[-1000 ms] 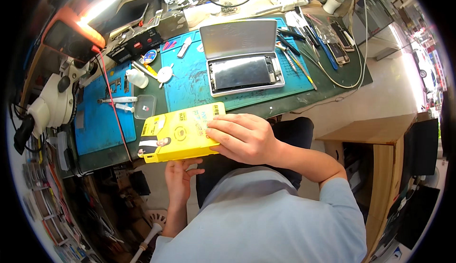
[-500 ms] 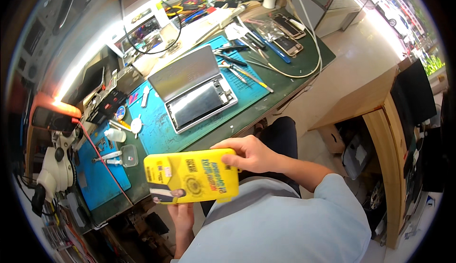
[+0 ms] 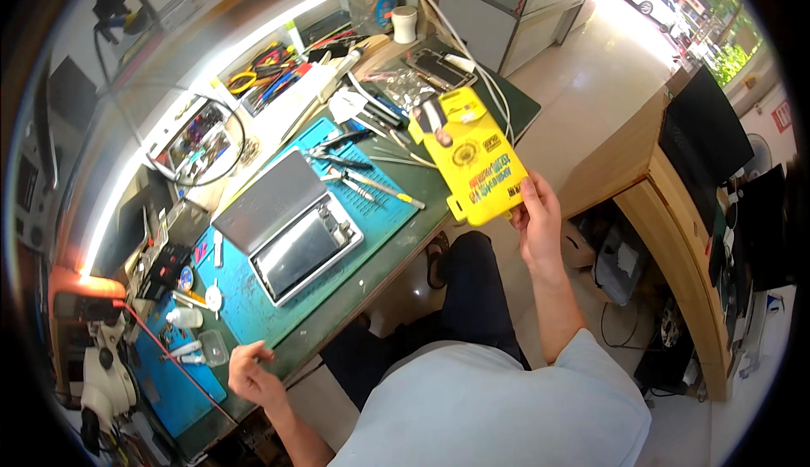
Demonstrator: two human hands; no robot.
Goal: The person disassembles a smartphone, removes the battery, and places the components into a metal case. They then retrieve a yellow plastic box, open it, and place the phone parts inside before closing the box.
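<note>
In my right hand is a flat yellow package with print and a picture of a person on it. Thumb and fingers pinch it by its lower right end, tilted above the bench's right edge. My left hand is over the front edge of the bench, loosely curled with nothing in it. An open hinged grey metal case lies on the blue work mat. Inside the case is a dark phone screen or phone, with small parts at its upper right end.
Tweezers, pliers and a yellow-tipped tool lie on the mat's right side. A disassembled phone is behind the package. A clear small box, a white bottle and a microscope stand at left. Cabinet at right.
My right hand has carried the yellow package up and right, turning it. My left hand has let go of it and come out to the left. The view has shifted.
</note>
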